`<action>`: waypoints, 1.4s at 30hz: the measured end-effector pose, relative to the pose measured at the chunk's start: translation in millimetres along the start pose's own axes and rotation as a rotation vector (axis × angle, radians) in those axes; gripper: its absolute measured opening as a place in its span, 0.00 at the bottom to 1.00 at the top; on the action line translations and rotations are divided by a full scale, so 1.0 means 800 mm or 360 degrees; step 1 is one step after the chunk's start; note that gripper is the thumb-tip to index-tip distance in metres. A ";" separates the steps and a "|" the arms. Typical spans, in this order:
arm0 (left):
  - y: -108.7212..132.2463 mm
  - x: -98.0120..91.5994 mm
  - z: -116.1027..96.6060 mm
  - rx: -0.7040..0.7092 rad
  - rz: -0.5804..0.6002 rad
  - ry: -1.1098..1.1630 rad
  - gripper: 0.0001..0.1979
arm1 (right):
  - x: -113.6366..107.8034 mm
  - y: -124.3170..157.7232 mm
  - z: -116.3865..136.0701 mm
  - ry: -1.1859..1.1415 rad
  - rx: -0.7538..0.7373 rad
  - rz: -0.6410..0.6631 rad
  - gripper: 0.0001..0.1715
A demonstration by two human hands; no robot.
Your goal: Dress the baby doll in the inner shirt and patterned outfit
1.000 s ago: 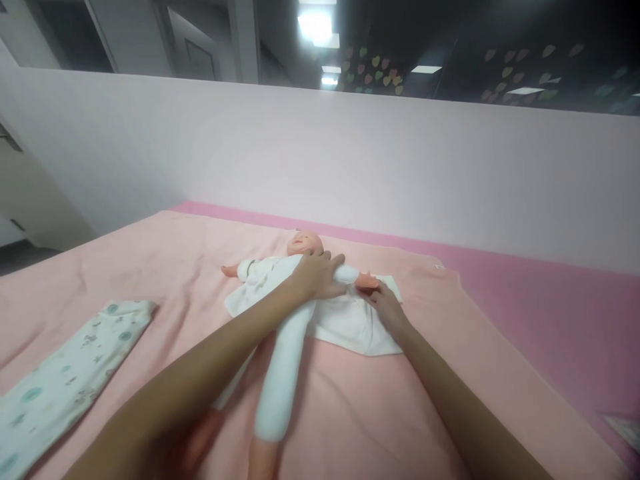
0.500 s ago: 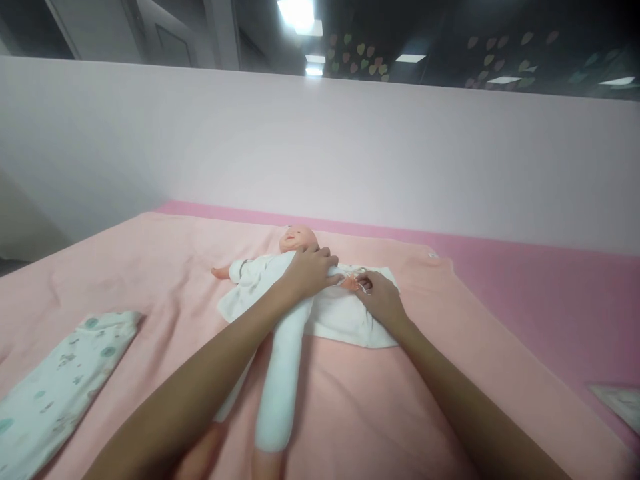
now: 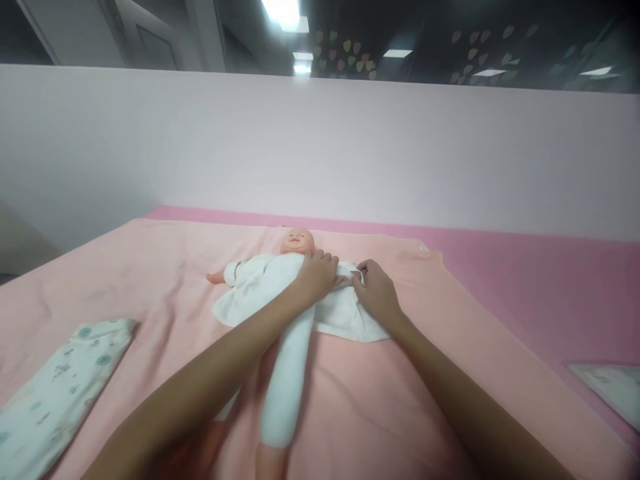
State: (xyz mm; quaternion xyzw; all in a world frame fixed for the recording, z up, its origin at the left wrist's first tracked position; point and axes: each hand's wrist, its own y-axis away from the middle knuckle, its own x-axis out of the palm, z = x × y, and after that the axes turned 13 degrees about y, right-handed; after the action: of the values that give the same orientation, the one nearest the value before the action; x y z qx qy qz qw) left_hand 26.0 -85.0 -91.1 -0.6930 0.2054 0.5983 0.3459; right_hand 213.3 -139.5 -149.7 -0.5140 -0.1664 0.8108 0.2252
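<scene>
The doll lies face-up on the pink blanket. The left hand keeps its grip closed round the doll's arm. The right hand now pinches the sleeve, hiding the doll's fingers seen 1 second ago.

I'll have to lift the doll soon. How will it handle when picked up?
Probably light: the doll looks like moulded plastic. The white garment wrinkles loosely, so it may slide under a grip. Its splayed limbs likely dangle.
</scene>
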 end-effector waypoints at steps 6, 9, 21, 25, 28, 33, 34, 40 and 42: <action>-0.007 -0.009 0.013 0.0075 0.0151 0.0024 0.23 | -0.006 0.000 0.010 0.0027 0.0002 0.0047 0.06; -0.023 0.001 -0.003 -0.0053 0.0145 0.0028 0.22 | -0.008 0.000 0.018 -0.0048 0.0061 0.0076 0.05; -0.017 -0.003 0.047 0.0168 0.0008 0.1444 0.23 | -0.006 -0.013 0.061 -0.0157 -0.0002 0.0166 0.05; -0.006 -0.007 0.042 0.0050 -0.0293 0.1873 0.23 | 0.005 -0.022 0.117 -0.0189 -0.0205 0.0286 0.07; 0.009 -0.025 0.039 -0.0005 -0.0561 0.1916 0.21 | -0.003 -0.022 0.136 -0.0154 -0.0195 0.0314 0.05; 0.073 -0.066 0.075 -0.0048 -0.0728 0.1569 0.15 | -0.038 -0.016 0.093 -0.0147 -0.0304 0.0297 0.14; 0.087 -0.071 0.092 -0.0111 -0.0716 0.1446 0.15 | -0.043 -0.018 0.078 -0.0125 -0.0295 0.0276 0.16; 0.134 -0.065 0.214 -0.0800 -0.0169 0.1197 0.31 | -0.045 -0.052 0.009 -0.0191 -0.0028 0.0880 0.27; 0.132 -0.064 0.238 -0.0902 0.0183 0.1311 0.36 | -0.043 -0.063 0.004 -0.0302 -0.0161 0.1199 0.29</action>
State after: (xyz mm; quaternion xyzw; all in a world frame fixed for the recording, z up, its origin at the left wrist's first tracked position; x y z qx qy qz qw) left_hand -189.0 -25.0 -74.8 -0.9258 0.1921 0.3255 0.0007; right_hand 233.3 -115.9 -97.0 -0.4724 -0.0258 0.8714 -0.1300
